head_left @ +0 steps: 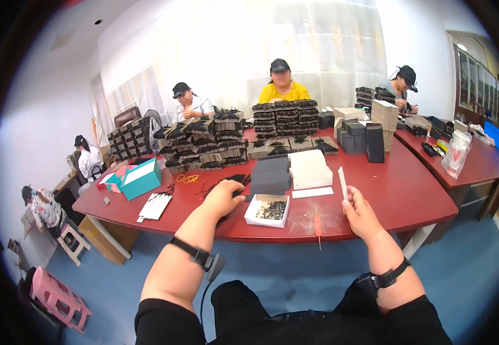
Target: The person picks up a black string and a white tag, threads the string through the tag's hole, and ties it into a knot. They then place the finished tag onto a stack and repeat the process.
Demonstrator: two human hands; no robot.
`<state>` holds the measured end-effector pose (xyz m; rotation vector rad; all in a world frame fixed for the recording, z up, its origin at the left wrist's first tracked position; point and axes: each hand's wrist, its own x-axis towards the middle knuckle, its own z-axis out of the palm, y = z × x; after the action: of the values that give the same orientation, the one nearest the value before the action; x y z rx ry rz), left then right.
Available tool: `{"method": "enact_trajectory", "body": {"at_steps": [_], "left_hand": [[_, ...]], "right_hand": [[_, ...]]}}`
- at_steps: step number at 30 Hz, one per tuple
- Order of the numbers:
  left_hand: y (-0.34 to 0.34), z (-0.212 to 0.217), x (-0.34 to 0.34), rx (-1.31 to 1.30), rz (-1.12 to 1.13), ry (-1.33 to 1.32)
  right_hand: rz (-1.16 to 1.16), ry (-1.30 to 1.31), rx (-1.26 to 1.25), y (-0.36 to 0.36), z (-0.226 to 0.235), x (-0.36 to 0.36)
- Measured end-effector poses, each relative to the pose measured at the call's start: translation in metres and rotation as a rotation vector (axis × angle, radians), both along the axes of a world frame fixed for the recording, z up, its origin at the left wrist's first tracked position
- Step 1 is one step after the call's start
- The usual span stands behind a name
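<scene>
My right hand (359, 211) pinches a thin white card (342, 183) upright between thumb and fingers, over the table's right front part. My left hand (224, 198) reaches over a tangle of black cords (239, 180), fingers lightly bent and thumb apart; nothing shows in its grasp. Between the hands stands a small white box (251, 219) with many tiny dark and pale pieces. Behind it are a stack of dark cards (270, 175) and a stack of white cards (308, 168), with one flat white card (312, 192) in front. An orange-handled awl (318, 224) lies on clear plastic (301, 225).
Bundled black-corded cards (203, 141) are piled along the far side of the red table (399, 198). A teal box (141, 179), white cards (155, 207) and yellow rubber bands (188, 179) lie at left. Dark boxes (376, 142) stand at right. Several people sit around.
</scene>
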<state>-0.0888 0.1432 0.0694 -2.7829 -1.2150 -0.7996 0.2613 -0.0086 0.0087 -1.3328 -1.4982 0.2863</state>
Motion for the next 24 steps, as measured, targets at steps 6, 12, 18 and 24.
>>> {"method": "enact_trajectory", "body": {"at_steps": [6, 12, 18, 24], "left_hand": [[0.057, -0.019, 0.008, -0.226, 0.005, 0.218], [0.059, -0.017, 0.001, -0.164, -0.045, 0.241], [0.034, 0.004, 0.006, 0.050, 0.001, -0.013], [0.038, -0.026, 0.003, -0.401, -0.100, -0.785]], "right_hand": [[0.092, 0.110, 0.067, 0.003, -0.006, 0.003], [0.154, 0.140, -0.020, -0.008, 0.010, -0.002], [0.158, 0.196, -0.010, -0.005, 0.004, 0.005], [0.146, 0.144, -0.003, -0.012, 0.008, -0.001]]}}
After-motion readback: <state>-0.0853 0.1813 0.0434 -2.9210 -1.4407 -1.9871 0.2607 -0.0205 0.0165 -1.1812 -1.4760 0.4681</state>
